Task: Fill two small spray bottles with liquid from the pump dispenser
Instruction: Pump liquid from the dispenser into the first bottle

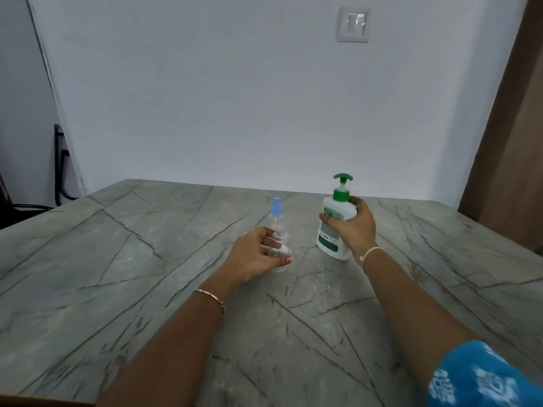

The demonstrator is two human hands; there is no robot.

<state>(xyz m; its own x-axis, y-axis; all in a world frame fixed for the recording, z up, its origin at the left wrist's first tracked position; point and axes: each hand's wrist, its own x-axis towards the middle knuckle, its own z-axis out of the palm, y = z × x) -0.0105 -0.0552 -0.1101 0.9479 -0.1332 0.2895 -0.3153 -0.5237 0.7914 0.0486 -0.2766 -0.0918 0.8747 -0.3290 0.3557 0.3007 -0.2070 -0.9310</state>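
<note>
A white pump dispenser (330, 230) with a green pump head stands tilted on the table, and my right hand (354, 229) grips its body from the right. My left hand (258, 255) is closed around a small clear spray bottle (280, 235) whose threaded neck is open, with no cap on it. A white piece shows between my left fingers; I cannot tell what it is. Just behind stands a second clear spray bottle (275, 211) with a light blue spray cap, upright and untouched.
The grey marble-patterned table (147, 274) runs up to a white wall. A brown door frame (508, 142) rises at the right, and black cables (60, 171) hang off the table's far left corner.
</note>
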